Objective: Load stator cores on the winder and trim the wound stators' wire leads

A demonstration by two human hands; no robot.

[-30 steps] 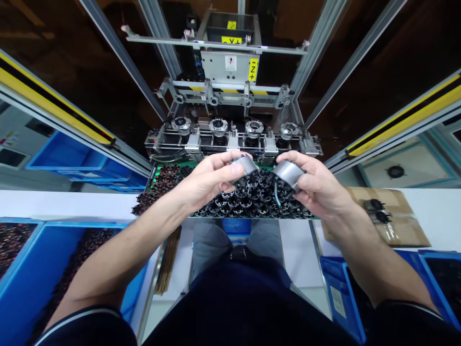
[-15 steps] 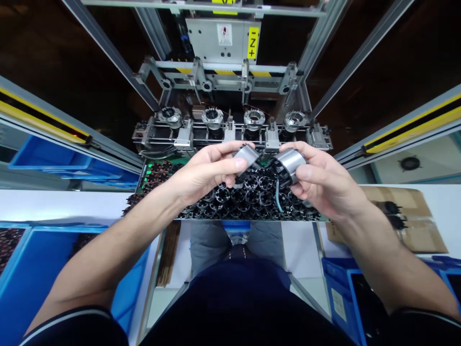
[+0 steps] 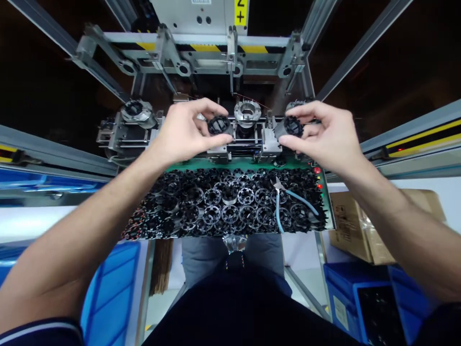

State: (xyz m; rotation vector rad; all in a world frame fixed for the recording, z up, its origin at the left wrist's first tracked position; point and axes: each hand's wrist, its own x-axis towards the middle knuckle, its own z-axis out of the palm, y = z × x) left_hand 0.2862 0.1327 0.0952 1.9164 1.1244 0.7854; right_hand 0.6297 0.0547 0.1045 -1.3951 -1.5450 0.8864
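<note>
My left hand (image 3: 183, 129) pinches a round black-and-metal stator core (image 3: 218, 125) over the second holder of the machine's fixture row. My right hand (image 3: 324, 132) grips a second stator core (image 3: 291, 126) over the rightmost holder. Between them an empty metal holder (image 3: 247, 111) shows, and another holder (image 3: 136, 110) stands at the far left. Below my hands lies a green tray (image 3: 326, 202) packed with several black stator cores (image 3: 230, 199).
A pair of blue-handled snips (image 3: 284, 202) lies on the cores at the tray's right. A cardboard box (image 3: 355, 230) sits to the right, blue bins (image 3: 360, 293) lower right and a blue bin (image 3: 111, 288) lower left. The machine frame (image 3: 216, 45) with yellow-black stripes stands behind.
Both hands have moved forward from above the tray up to the fixture row, each carrying its stator core. The view has tilted closer to the machine.
</note>
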